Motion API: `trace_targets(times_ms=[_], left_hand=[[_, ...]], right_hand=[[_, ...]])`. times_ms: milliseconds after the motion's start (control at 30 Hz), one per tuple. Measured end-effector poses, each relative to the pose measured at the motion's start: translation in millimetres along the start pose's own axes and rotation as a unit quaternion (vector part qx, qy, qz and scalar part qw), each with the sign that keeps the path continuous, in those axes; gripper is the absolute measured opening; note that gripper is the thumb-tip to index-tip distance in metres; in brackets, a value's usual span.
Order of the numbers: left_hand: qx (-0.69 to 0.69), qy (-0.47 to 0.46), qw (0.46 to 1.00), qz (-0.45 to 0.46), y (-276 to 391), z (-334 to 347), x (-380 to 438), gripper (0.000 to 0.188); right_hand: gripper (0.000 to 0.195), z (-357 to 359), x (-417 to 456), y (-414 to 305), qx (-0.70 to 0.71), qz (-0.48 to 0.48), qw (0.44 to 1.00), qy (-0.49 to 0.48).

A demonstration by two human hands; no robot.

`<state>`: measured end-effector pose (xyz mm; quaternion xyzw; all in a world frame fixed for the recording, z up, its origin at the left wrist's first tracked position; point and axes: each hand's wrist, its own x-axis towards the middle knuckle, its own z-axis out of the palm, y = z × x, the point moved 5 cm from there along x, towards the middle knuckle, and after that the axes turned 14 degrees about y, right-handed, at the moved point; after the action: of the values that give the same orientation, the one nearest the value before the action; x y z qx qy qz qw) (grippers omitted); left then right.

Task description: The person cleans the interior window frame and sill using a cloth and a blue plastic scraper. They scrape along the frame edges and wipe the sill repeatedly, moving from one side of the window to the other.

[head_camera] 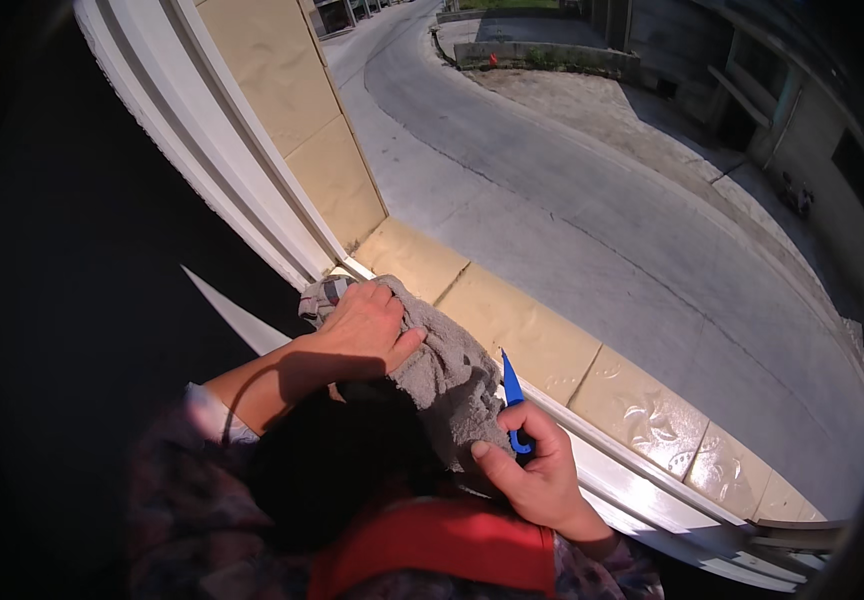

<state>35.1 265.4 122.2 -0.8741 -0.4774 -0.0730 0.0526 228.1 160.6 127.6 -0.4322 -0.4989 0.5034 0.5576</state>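
Observation:
A grey terry cloth [443, 375] with a patterned band at its far end lies bunched along the white window track. My left hand [368, 322] grips its upper part, near the corner of the frame, with the thumb lying across the folds. Lower down and to the right, my right hand [540, 469] holds a blue pointed plastic tool [513, 386] with a hooked end. The tool's narrow tip points up and away from me over the track edge. My right thumb touches the cloth's near end; part of the cloth and track underneath is hidden.
The white window frame [229, 142] rises at upper left beside beige wall tiles [334, 165]. Beyond the track [627, 487] runs an outer ledge of beige tiles [522, 322]. Past its edge, a concrete road [552, 195] lies well below. A red apron [439, 544] covers my front.

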Motion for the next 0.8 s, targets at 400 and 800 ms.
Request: trace_targets(times_ms=[400, 800], left_hand=[[-0.027, 0.142, 0.989, -0.031, 26, -1, -20, 0.046], [-0.034, 0.184, 0.974, -0.129, -4, 0, -30, 0.055]], right_hand=[[0.017, 12, 3, -3, -0.035, -0.033, 0.999, -0.025], [0.018, 3, -3, 3, -0.027, -0.021, 0.999, -0.035]])
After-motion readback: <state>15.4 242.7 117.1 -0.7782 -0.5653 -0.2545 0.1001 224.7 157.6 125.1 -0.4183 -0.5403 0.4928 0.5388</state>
